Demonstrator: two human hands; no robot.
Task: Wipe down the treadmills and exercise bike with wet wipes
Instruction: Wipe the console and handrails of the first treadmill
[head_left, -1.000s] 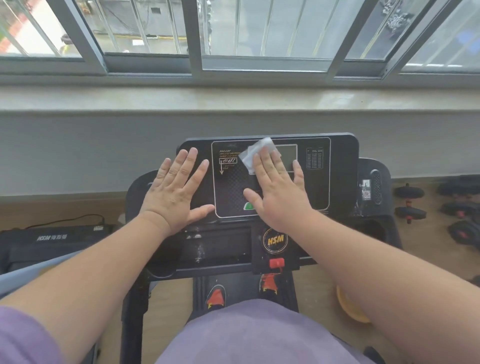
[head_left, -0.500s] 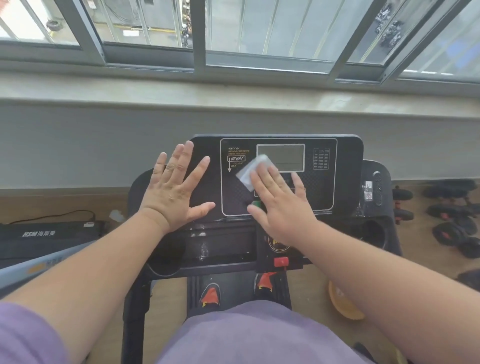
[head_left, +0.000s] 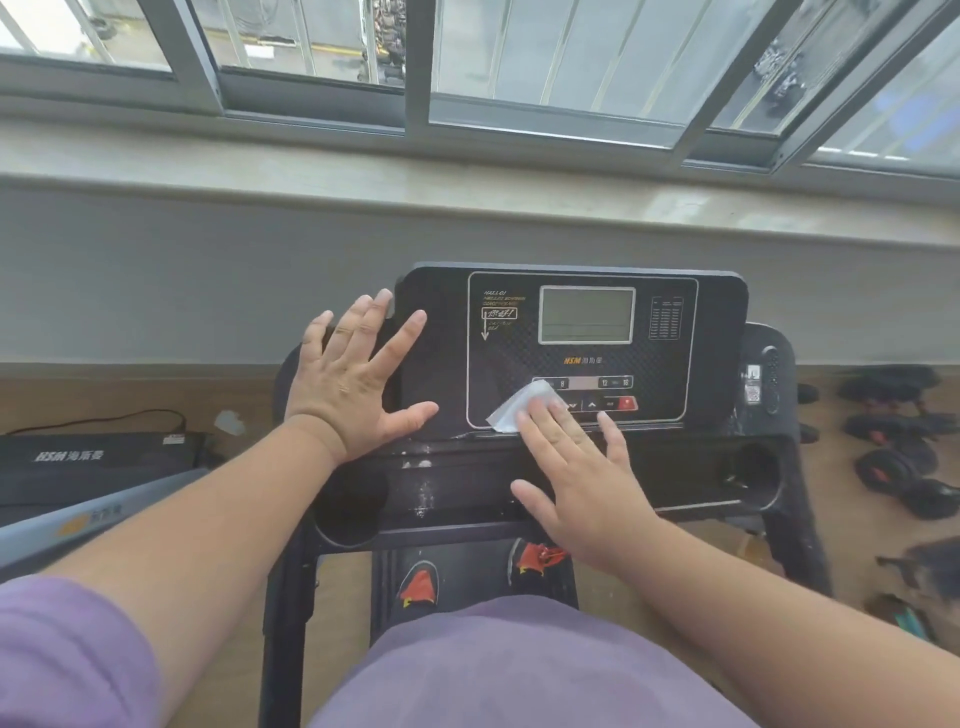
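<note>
**One wipe, one console, two flat hands**

One white wet wipe (head_left: 521, 410) lies at the lower edge of my treadmill console (head_left: 571, 353), over the button row. My right hand (head_left: 587, 483) presses it down with straight fingers. My left hand (head_left: 353, 384) rests spread flat on the console's left side. One grey screen (head_left: 587, 315) sits above. Several dumbbells (head_left: 893, 431) lie on the floor to the right.

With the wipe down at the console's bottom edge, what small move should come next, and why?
Probably slide the right hand and wipe sideways along the button row toward the red button. The wipe sits at the row's left end under flat fingers, while the left hand braces the console.
</note>
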